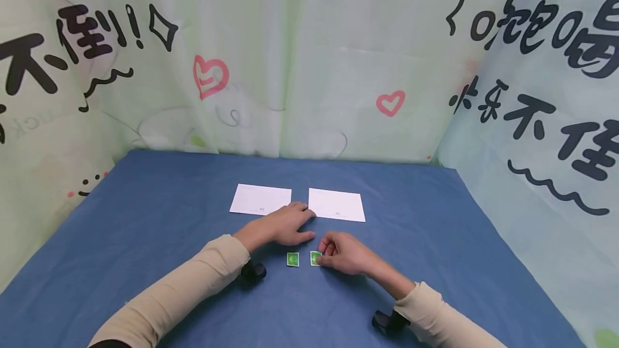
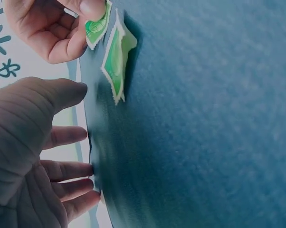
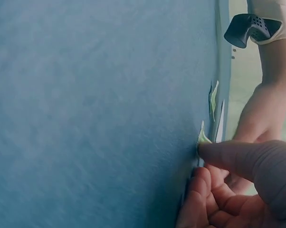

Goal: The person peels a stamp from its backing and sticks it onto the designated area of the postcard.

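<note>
Two small green stamps with white serrated edges are near the middle of the blue cloth. My right hand (image 1: 347, 254) pinches the right stamp (image 2: 96, 31) at its edge, thumb in front and fingers curled behind. The left stamp (image 1: 293, 259) lies free on the cloth, its edges bent up in the left wrist view. My left hand (image 1: 288, 223) reaches out beyond the stamps with fingers extended and holds nothing. Its fingertips come right at the near left corner of the right white envelope-like sheet (image 1: 338, 204) and overlap the left white sheet (image 1: 260, 198).
A blue cloth (image 1: 193, 197) covers the table. Pale printed curtains (image 1: 300, 69) with lettering and hearts hang at the back and sides. Black wrist cameras (image 1: 253, 272) are strapped near both sleeves.
</note>
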Demonstrator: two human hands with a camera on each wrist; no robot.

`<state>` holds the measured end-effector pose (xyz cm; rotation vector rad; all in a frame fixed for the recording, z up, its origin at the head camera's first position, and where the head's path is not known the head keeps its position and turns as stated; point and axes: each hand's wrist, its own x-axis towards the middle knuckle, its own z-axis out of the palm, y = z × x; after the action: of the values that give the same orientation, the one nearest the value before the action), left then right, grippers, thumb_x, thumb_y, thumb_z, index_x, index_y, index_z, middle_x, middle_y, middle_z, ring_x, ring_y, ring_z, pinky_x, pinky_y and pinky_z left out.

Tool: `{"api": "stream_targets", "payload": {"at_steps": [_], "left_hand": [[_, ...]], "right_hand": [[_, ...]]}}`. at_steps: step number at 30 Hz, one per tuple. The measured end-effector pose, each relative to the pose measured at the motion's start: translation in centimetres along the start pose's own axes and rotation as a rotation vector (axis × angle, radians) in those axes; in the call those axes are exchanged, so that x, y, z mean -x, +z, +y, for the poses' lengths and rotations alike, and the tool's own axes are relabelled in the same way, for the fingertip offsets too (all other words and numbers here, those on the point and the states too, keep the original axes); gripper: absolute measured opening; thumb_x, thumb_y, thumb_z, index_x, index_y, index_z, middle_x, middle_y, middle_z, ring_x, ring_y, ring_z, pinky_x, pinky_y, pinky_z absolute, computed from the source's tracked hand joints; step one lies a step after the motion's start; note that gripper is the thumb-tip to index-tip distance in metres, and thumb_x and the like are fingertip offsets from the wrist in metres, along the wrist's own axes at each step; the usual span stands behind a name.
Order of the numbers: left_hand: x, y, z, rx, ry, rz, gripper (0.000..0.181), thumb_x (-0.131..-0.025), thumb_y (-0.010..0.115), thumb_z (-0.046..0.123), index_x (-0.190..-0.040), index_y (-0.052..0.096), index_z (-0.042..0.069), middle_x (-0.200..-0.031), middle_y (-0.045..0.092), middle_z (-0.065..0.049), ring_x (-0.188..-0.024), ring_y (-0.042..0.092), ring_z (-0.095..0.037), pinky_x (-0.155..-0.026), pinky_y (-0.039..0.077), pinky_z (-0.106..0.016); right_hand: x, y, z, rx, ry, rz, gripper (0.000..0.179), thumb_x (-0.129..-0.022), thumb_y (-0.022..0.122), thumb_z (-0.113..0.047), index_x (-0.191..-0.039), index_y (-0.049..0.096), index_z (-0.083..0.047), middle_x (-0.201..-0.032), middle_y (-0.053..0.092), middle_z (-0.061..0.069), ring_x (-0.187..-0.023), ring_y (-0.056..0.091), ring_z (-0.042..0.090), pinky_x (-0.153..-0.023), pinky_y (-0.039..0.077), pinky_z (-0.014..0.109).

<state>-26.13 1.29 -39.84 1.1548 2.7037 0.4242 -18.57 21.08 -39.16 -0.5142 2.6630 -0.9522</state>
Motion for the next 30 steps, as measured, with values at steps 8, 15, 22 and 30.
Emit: {"api": "stream_targets", "payload": {"at_steps": [8,15,22,30], "left_hand": [[0.8,0.2,0.1,0.043,0.08,0.053,0.048,-0.102,0.06,0.033,-0.14,0.058,0.004,-0.141,0.058,-0.016,-0.137,0.048,-0.031,-0.114,0.038,-0.046],[2.9,0.7,1.1,0.121,0.109,0.108,0.045,-0.102,0.061,0.031,-0.137,0.061,0.003,-0.138,0.063,-0.012,-0.143,0.043,-0.036,-0.116,0.036,-0.049],[5.4,1.4,2.1,0.191,0.071,0.203,0.042,-0.101,0.063,0.031,-0.132,0.065,0.003,-0.132,0.067,-0.011,-0.137,0.051,-0.034,-0.112,0.041,-0.049],[7.6,2.0,3.6,0.403,0.058,0.389,0.026,-0.1,0.065,0.027,-0.112,0.074,0.005,-0.107,0.076,-0.005,-0.099,0.07,-0.018,-0.087,0.056,-0.039]], "right_hand": [[0.4,0.5,0.6,-0.139,0.026,0.039,0.013,-0.092,0.074,-0.012,-0.091,0.063,-0.005,-0.078,0.057,0.0,-0.069,0.051,0.014,-0.061,0.041,0.024],[1.3,0.4,0.9,-0.272,0.05,0.04,0.017,-0.096,0.072,-0.017,-0.094,0.064,-0.002,-0.075,0.06,0.0,-0.065,0.051,0.012,-0.057,0.04,0.023],[2.5,0.9,0.6,-0.224,0.004,0.149,0.019,-0.094,0.075,-0.02,-0.092,0.065,-0.004,-0.076,0.062,-0.001,-0.062,0.053,0.007,-0.057,0.042,0.022],[3.7,1.1,-0.7,-0.166,-0.088,0.338,0.017,-0.089,0.08,-0.018,-0.085,0.065,-0.012,-0.073,0.063,-0.004,-0.06,0.055,0.007,-0.056,0.047,0.024]]}}
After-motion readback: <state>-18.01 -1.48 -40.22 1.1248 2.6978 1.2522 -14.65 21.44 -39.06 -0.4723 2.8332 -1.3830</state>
